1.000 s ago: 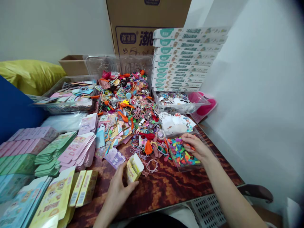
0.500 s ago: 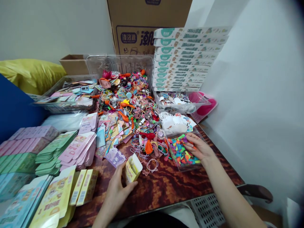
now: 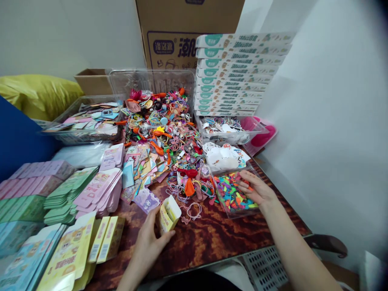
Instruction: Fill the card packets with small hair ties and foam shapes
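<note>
well, the right hand [image 3: 257, 189] has eased a touch further across the clear plastic tray [image 3: 235, 215] since the last look, and it now lies spread over the small multicoloured pieces [image 3: 230, 198], its fingers [image 3: 244, 176] curving down on the far side of the pile. they look loosely opened rather than pinched, though i cannot tell whether a piece is caught beneath them. the pieces have shifted a little compared with a moment ago, with the heap pushed about under the palm, and all of them remain inside the tray. the left hand [image 3: 147, 242] has barely moved and still cradles a small yellow-and-white carton [image 3: 168, 214], its fingers wrapped around the lower part and its open top facing up. the carton now stands slightly more upright, near the edge of a tangle of hair ties and balloons [image 3: 160, 129] on the wood-grain surface [image 3: 209, 238]. farther left lie pink card blanks [image 3: 100, 192] and green card blanks [image 3: 62, 210], while a stack of flat white-and-green cartons [image 3: 233, 72] rises behind the tray
</note>
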Tool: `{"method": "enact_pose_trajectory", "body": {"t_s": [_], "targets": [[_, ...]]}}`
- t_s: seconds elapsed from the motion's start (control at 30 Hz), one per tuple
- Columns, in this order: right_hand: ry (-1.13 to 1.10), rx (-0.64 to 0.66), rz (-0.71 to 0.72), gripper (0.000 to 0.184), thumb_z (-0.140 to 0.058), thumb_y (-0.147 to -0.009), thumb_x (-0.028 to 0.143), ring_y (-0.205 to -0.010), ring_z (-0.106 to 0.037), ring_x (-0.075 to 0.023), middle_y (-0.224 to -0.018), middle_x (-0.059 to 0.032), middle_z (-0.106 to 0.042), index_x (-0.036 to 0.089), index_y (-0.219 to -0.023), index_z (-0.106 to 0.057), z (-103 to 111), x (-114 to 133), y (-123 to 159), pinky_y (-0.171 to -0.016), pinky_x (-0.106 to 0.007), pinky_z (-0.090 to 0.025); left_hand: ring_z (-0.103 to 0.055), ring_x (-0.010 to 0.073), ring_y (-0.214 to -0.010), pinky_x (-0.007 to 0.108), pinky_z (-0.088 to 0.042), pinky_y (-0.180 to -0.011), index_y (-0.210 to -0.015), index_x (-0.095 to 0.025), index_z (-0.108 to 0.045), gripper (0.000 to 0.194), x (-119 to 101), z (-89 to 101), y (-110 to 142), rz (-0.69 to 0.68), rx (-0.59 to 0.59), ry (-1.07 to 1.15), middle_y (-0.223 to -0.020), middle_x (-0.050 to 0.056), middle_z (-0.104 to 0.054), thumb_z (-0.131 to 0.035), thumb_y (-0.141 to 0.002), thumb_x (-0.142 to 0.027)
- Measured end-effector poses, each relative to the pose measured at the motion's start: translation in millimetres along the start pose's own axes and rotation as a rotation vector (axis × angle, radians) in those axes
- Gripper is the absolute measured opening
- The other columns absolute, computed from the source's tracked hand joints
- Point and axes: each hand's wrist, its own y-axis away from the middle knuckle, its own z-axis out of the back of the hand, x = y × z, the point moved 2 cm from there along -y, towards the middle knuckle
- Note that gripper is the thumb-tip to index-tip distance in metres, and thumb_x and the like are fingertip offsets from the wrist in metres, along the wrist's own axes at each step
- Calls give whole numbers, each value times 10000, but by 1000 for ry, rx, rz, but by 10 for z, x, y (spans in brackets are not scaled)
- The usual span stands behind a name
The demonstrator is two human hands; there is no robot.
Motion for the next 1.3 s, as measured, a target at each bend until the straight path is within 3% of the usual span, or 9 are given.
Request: {"method": "enact_pose_trajectory", "body": {"t_s": [0.13,0.3,0.4,0.5,0.63,0.83,1.07,1.2,1.3], "targets": [[69,-15,54,216,-746,-675,277,-432,-252,-55,-677,1,-583,211,-669,-540,-27,96,-22,-330,-184,-174,-585,343,-1240,498,-470,-1035,-1271,-184,-549,619,1,9,-3,-9,-7,-1,-1332,143,-623,-739,-696,-312],[254,-77,130,238,-727,-644,338,-419,-217,-69,-518,84,-351,240,-805,-582,-12,282,-231,-364,-184,-156,-587,347,-1236,503,-470,-1034,-1268,-185,-555,616,7,23,4,-5,-11,-1,-1326,142,-627,-742,-695,-312],[440,-174,189,334,-726,-670,459,-417,-223,-74,-491,102,-317,232,-882,-603,36,362,-436,-400,-209,-174,-574,347,-1253,510,-455,-1051,-1283,-181,-541,629,7,27,8,-5,-6,0,-1343,149,-614,-739,-699,-305],[673,-296,262,370,-768,-611,498,-448,-281,-89,-473,95,-344,216,-790,-609,84,389,-626,-455,-240,-197,-563,349,-1267,515,-440,-1067,-1288,-175,-533,636,0,30,10,-8,-6,0,-1352,154,-605,-738,-698,-291],[986,-370,301,306,-826,-514,375,-519,-398,-125,-491,55,-455,213,-601,-582,118,393,-739,-516,-262,-227,-552,345,-1279,510,-433,-1074,-1283,-177,-534,622,-13,42,21,-19,-7,13,-1357,153,-600,-733,-701,-267],[1278,-389,313,184,-728,-653,342,-597,-519,-175,-563,-9,-608,214,-557,-636,151,510,-650,-558,-282,-268,-536,341,-1293,519,-411,-1089,-1297,-180,-519,637,16,53,36,-4,-7,18,-1374,149,-586,-733,-705,-276],[1242,-463,364,134,-650,-676,335,-658,-564,-205,-653,-40,-691,216,-647,-705,128,633,-508,-593,-296,-318,-540,336,-1282,520,-401,-1094,-1311,-180,-493,654,37,22,1,-20,12,7,-1369,144,-582,-731,-710,-283],[1046,-463,356,224,-622,-695,431,-521,-483,-153,-538,4,-564,213,-650,-602,74,717,-385,-514,-276,-334,-556,315,-1263,469,-450,-1048,-1294,-204,-499,603,-21,36,16,-46,9,7,-1355,117,-591,-714,-733,-261],[833,-366,309,297,-603,-715,519,-405,-312,-97,-471,73,-385,238,-701,-506,-117,727,-228,-413,-246,-253,-580,290,-1218,436,-468,-1019,-1285,-213,-491,571,-108,49,28,-80,-8,-33,-1311,98,-606,-701,-755,-233]]}}
